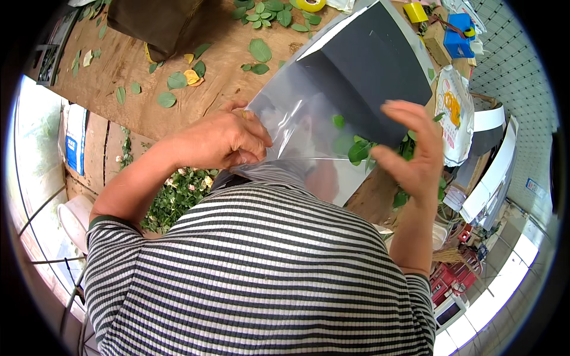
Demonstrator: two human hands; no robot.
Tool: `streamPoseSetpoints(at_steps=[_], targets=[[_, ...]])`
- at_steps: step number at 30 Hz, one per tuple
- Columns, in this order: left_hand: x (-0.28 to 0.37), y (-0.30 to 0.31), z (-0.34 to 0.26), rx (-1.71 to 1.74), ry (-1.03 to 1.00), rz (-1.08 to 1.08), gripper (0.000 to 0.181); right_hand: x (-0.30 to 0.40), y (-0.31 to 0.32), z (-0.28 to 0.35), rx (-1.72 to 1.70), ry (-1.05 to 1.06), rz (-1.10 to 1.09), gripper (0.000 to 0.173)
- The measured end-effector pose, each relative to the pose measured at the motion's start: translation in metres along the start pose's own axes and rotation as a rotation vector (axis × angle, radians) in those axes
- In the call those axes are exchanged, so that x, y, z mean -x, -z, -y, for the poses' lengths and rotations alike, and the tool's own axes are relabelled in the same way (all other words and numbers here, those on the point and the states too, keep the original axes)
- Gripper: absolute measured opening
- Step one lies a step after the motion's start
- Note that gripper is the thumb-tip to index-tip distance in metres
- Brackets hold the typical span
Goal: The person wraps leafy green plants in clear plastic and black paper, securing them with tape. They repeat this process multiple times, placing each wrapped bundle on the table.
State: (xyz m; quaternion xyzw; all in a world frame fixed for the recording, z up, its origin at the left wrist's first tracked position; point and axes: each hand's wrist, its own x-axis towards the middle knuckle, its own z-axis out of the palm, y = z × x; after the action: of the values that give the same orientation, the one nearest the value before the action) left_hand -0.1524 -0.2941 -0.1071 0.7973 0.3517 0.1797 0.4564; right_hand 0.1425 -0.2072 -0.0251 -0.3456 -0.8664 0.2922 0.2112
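My left hand [236, 135] has its fingers bent around the near left edge of a clear plastic film [285, 124], close to my striped shirt. The film lies over the table, and a sheet of black paper [378, 75] with a white edge shows at its far part. Over the right side of the film is my right hand [414, 155], thumb and fingers spread apart with nothing seen between them. Green leaves [360, 151] show beside its thumb, and more lie behind the hand. Whether the right hand touches any leaf, I cannot tell.
Loose leaves [177, 80] are scattered over the wooden table [133, 111]. A dark brown object [151, 22] stands at the far left. Tape rolls [311, 4], a blue tape dispenser [458, 35] and a white bag [454, 120] lie far and right. Roses [182, 191] sit below left.
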Motion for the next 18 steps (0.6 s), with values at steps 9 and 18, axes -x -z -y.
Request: streamPoseSetpoints(at_steps=[9,18], targets=[[0.004,-0.007,0.02,0.052,-0.01,-0.013,0.007,0.013,-0.081,0.004,0.514,-0.076,0.676,0.033],[0.006,-0.006,0.014,0.065,-0.157,-0.107,0.009,0.071,-0.077,0.055,0.466,-0.213,0.287,0.011]])
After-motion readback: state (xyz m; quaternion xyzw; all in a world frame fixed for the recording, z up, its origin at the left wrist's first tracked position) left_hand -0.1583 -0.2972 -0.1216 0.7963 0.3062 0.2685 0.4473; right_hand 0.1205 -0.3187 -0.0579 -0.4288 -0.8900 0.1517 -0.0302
